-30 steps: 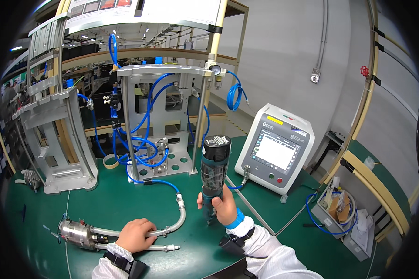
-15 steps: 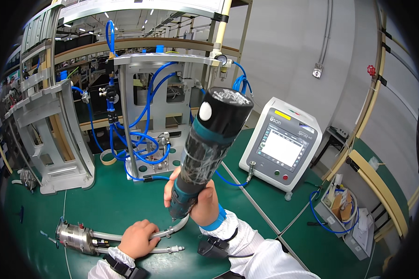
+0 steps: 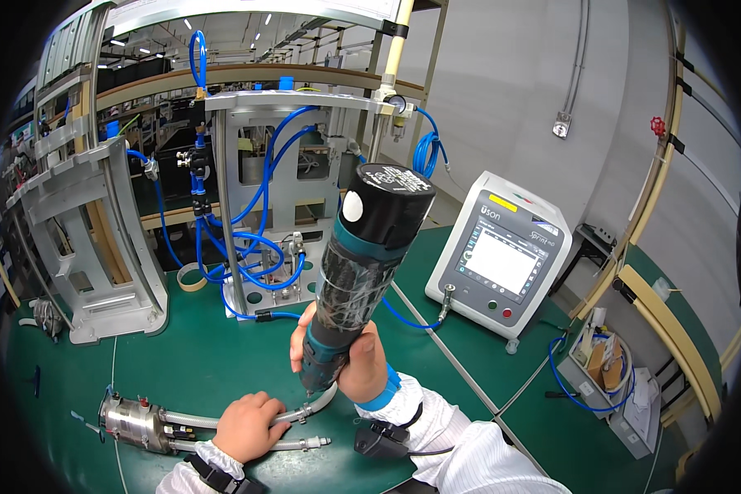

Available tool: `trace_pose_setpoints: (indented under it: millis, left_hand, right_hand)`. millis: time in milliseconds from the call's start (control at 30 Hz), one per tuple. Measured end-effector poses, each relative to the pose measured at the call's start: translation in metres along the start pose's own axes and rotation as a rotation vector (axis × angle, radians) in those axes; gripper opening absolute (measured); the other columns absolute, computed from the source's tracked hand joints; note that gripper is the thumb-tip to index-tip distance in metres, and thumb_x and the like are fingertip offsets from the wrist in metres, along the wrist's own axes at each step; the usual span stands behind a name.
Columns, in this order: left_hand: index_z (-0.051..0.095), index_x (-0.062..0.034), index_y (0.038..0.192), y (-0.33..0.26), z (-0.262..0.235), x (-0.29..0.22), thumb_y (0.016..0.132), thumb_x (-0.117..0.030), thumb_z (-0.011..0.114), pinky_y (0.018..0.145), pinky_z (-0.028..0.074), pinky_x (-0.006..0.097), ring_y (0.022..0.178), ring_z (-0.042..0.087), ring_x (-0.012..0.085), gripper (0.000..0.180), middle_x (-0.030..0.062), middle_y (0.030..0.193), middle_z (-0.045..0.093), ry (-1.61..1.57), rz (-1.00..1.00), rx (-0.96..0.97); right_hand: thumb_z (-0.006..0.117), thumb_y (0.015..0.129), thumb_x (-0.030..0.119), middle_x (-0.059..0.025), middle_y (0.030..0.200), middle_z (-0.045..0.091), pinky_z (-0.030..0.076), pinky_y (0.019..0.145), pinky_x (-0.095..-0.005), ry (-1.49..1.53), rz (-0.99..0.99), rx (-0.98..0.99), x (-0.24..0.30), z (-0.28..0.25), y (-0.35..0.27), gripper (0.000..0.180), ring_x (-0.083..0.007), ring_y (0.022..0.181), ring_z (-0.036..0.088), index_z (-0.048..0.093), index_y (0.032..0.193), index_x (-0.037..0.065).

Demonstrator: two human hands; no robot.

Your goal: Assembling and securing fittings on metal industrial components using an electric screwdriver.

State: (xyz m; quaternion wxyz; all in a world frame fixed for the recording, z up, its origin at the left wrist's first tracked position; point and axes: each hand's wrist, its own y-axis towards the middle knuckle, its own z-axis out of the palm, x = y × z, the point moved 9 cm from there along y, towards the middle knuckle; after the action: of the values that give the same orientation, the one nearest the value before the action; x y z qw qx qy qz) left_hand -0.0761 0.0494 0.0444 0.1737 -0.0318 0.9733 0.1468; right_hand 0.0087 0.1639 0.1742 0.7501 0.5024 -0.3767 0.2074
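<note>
My right hand grips a teal and black cordless screwdriver, held nearly upright with its battery end toward the camera and its tip down at a grey hose. My left hand rests closed over that hose on the green table. The hose runs left to a metal cylinder part. A second thin tube with a fitting lies just in front of my left hand.
A metal frame with blue coiled tubing stands behind the hands. A grey bracket stand is at the left. A white tester with a screen sits at the right, a bin of parts beyond it.
The screwdriver has swung from upright at arm's length to close under the camera, tip lowered onto the hose. My left hand has stayed on the hose.
</note>
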Motion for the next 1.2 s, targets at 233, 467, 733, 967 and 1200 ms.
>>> trace_pose_setpoints:
  millis: [233,467,733,967,1200]
  left_hand:
    - [0.067,-0.0109,0.092,-0.003,-0.005,-0.005,0.078,-0.027,0.077,0.072,0.05,0.041,0.083,0.062,0.029,0.023,0.0076,0.086,0.059,0.022,0.025,-0.001]
    - [0.066,-0.0104,0.094,-0.009,-0.002,0.005,0.08,-0.027,0.074,0.074,0.05,0.043,0.086,0.061,0.0306,0.023,0.0085,0.089,0.058,0.045,-0.008,0.015]
    - [0.063,-0.0099,0.097,-0.001,0.003,0.003,0.083,-0.025,0.072,0.075,0.049,0.042,0.086,0.06,0.0293,0.022,0.008,0.09,0.057,0.003,0.024,-0.003]
    - [0.063,-0.0104,0.097,-0.006,0.003,0.003,0.084,-0.025,0.071,0.076,0.049,0.042,0.087,0.06,0.0286,0.021,0.0078,0.09,0.056,-0.004,0.048,-0.028]
    - [0.063,-0.0101,0.096,-0.006,0.001,0.001,0.085,-0.026,0.071,0.077,0.049,0.041,0.086,0.06,0.0284,0.021,0.0079,0.089,0.056,0.015,0.039,-0.022]
  right_hand:
    - [0.049,0.082,0.082,-0.0158,0.087,0.065,0.053,0.067,-0.0351,0.035,0.007,0.021,0.002,0.008,-0.005,0.092,-0.0217,0.075,0.064,0.05,0.118,-0.004]
    - [0.049,0.084,0.081,-0.015,0.085,0.065,0.053,0.066,-0.0338,-0.015,-0.019,-0.016,-0.011,0.008,-0.001,0.091,-0.0207,0.073,0.064,0.051,0.116,-0.005]
    - [0.038,0.082,0.086,-0.0149,0.081,0.065,0.053,0.063,-0.0332,-0.085,0.051,0.033,-0.019,0.0,0.002,0.093,-0.0218,0.069,0.064,0.05,0.114,0.0]
    - [0.037,0.084,0.085,-0.016,0.081,0.065,0.053,0.064,-0.0344,-0.041,0.14,0.052,-0.045,0.016,-0.009,0.091,-0.0217,0.069,0.064,0.049,0.115,0.0]
    - [0.038,0.08,0.088,-0.015,0.082,0.064,0.053,0.064,-0.0328,0.044,0.18,0.266,-0.052,0.032,-0.009,0.095,-0.0209,0.07,0.064,0.05,0.114,-0.001]
